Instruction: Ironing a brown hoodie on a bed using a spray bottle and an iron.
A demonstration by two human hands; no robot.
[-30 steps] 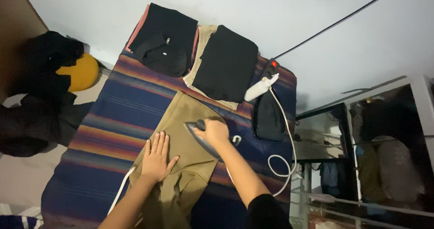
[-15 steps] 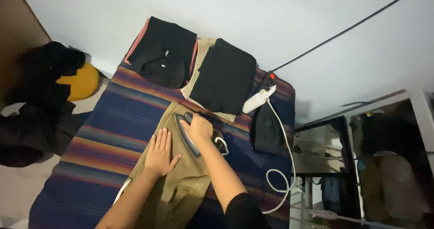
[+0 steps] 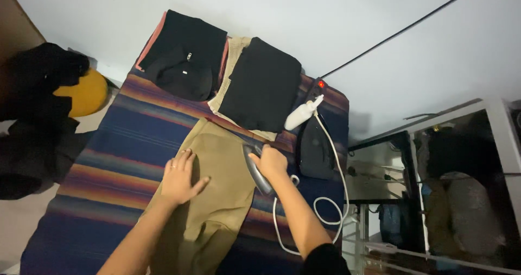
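A khaki garment (image 3: 217, 161) lies spread on a striped blue and orange blanket (image 3: 119, 150). My left hand (image 3: 179, 178) rests flat on the garment's left part, fingers apart, pressing the cloth down. My right hand (image 3: 269, 162) grips the handle of a dark clothes iron (image 3: 257, 173), which sits at the garment's right edge. The iron's white cord (image 3: 320, 204) loops off to the right over the blanket.
Two stacks of folded dark clothes (image 3: 184, 52) (image 3: 261, 85) lie at the blanket's far end. A white spray bottle (image 3: 300, 115) and a black power strip with a red light (image 3: 317, 88) sit by a dark cloth (image 3: 313, 150). A yellow round object (image 3: 81, 93) and dark clothes lie left; a shelf rack (image 3: 445, 182) stands right.
My right hand has slid the iron from the garment's upper middle out to its right edge. My left hand stayed flat on the cloth. The view shifted slightly.
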